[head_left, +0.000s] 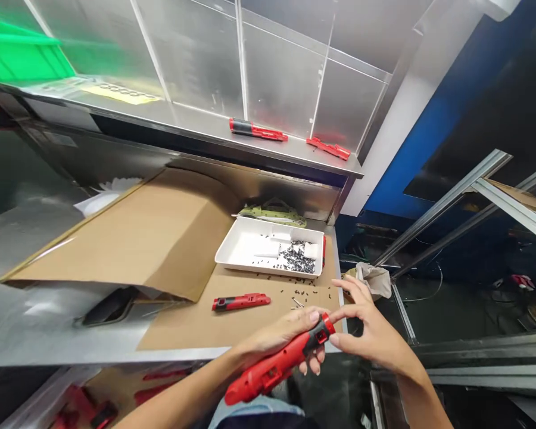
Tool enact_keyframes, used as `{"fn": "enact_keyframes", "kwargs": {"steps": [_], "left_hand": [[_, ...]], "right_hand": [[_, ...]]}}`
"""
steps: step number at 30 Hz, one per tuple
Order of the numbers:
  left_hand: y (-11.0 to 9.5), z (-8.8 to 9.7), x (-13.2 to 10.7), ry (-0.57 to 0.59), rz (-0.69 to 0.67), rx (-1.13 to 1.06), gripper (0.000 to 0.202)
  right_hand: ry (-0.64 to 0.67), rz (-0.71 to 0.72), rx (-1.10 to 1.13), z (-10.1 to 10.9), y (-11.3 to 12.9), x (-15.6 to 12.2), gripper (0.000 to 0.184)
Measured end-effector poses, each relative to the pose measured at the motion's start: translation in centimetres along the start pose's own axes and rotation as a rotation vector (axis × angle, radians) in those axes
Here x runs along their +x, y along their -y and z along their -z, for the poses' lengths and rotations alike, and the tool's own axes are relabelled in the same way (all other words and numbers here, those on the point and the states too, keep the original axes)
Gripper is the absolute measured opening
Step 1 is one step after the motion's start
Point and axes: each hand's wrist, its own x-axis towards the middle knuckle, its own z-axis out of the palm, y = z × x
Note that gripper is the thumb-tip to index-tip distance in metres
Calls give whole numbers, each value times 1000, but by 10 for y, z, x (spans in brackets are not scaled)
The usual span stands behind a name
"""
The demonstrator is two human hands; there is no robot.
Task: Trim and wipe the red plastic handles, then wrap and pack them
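Observation:
My left hand (280, 338) is wrapped around a red utility knife body (274, 365) with a black tip, held over the front edge of the bench. At that black tip, my right hand (370, 326) has its thumb touching and the other fingers spread. A second red knife (240, 302) lies on the brown cardboard sheet (196, 325) just beyond my hands. Behind it stands a white tray (243, 241) holding a heap of small dark screws (298, 260) and white parts. A few screws lie loose on the cardboard.
A folded cardboard box (129, 238) covers the left of the steel bench. On the shelf above lie a red and black knife (256, 129) and a red knife half (329, 148). A green bin (18, 53) sits top left. More red parts (93, 408) lie below the bench.

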Motion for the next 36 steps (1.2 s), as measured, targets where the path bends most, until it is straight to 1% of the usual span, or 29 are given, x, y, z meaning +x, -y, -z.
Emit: {"fn": "enact_keyframes", "kwargs": {"steps": [2, 4, 7, 10, 14, 18, 21, 23, 25, 28, 33, 36], "left_hand": [[-11, 21, -4, 9, -1, 9, 68], [-21, 41, -8, 10, -4, 28, 67], [-32, 67, -11, -39, -16, 34, 65], [-36, 87, -10, -82, -39, 12, 68], [-34, 106, -3, -99, -83, -41, 60], [-32, 111, 3, -177, -103, -67, 57], [-33, 109, 7, -217, -91, -49, 47], [-32, 110, 11, -210, -83, -36, 46], [-30, 111, 15, -214, -88, -19, 50], [-22, 115, 23, -261, -105, -1, 53], [-5, 119, 30, -299, -74, -8, 59], [0, 121, 30, -313, -40, 1, 59]], "right_hand": [[70, 9, 32, -12, 4, 30, 14], [89, 15, 70, -23, 4, 55, 16], [106, -12, 80, -37, 5, 87, 15], [130, -35, 72, -44, 7, 113, 10], [198, -55, 85, -47, 6, 138, 9], [294, -71, 135, -44, -6, 153, 12], [356, -65, 162, -43, -17, 160, 12], [357, -50, 179, -43, -24, 162, 11], [345, -30, 184, -43, -30, 164, 10], [339, -15, 182, -44, -44, 164, 5], [358, -35, 175, -49, -75, 160, 11], [352, -38, 176, -54, -82, 160, 10]]}}
